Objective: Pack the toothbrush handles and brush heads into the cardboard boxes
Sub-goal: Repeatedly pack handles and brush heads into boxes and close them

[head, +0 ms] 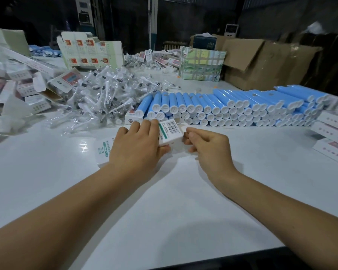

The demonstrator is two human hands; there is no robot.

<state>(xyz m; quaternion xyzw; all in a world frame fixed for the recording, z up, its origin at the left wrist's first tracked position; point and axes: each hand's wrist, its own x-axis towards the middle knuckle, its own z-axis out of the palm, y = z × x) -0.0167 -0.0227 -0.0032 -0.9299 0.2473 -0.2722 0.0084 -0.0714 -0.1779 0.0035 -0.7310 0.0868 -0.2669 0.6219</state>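
Gripping one small white box, left hand and right hand, bare tabletop nearside.

white table | brown cartons far right | taped patterned parcel behind
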